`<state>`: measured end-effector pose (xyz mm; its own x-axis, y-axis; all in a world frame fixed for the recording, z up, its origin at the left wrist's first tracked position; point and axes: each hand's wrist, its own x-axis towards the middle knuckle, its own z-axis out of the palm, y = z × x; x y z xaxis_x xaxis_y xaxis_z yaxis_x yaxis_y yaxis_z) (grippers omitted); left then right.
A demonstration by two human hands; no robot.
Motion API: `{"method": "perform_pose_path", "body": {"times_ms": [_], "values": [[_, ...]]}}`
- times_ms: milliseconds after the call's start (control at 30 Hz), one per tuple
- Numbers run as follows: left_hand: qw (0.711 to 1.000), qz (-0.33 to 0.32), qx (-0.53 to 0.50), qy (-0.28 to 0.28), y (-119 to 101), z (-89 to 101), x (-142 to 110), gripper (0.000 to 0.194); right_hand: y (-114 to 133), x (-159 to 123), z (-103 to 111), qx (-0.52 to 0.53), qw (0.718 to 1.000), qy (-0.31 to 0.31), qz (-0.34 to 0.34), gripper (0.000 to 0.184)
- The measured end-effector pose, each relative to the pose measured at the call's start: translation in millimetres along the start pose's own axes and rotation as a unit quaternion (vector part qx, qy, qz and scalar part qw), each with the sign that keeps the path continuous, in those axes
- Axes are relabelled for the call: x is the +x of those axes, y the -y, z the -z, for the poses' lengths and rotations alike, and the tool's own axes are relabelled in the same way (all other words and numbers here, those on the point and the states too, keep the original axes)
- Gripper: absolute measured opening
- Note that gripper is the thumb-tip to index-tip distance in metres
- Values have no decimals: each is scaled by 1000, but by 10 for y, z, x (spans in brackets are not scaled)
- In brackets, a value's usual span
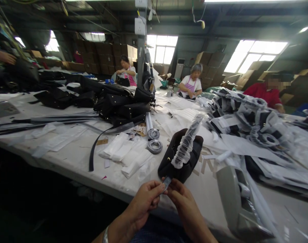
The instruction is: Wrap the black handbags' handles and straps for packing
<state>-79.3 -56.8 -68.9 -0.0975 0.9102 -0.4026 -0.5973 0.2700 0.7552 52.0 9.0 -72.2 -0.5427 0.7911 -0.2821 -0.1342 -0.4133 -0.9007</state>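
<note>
Near the table's front edge, my left hand (pixel 147 198) pinches a small dark grey strip (pixel 166 182) between thumb and fingers. My right hand (pixel 182 199) closes on the strip's other side, with its fingertips partly hidden behind it. Whether the strip is a tag or a strap end, I cannot tell. Just beyond my fingers a black handbag (pixel 164 166) stands on the table. Its raised handle (pixel 186 145) is wrapped in clear crinkled plastic. To the bag's left lie coiled straps (pixel 154 146) in plastic and several white packets (pixel 118 148).
A grey tape dispenser (pixel 231 192) sits right of my hands. Black bags (pixel 121 105) are heaped at centre left, beside long black straps (pixel 55 118). Plastic-wrapped bag parts (pixel 245 108) pile up at right. Several people work across the table (pixel 75 158); a pillar (pixel 141 44) rises behind.
</note>
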Motion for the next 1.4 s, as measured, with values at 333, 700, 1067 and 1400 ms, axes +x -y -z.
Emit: {"method": "perform_pose_path", "body": {"times_ms": [333,700,1067,1400], "values": [[997,-51,55,-36,-28,-42,-30,37,-87,-186,131,-124,988,-85,47,50],[995,-62,64,-39,-8,-24,-32,33,-86,-104,215,-104,991,-82,25,45],[998,47,-46,12,18,-15,-7,39,-109,141,45,-63,995,-60,51,33],[997,61,-47,30,-28,-6,-21,33,-138,213,-28,37,999,-8,32,30]]}}
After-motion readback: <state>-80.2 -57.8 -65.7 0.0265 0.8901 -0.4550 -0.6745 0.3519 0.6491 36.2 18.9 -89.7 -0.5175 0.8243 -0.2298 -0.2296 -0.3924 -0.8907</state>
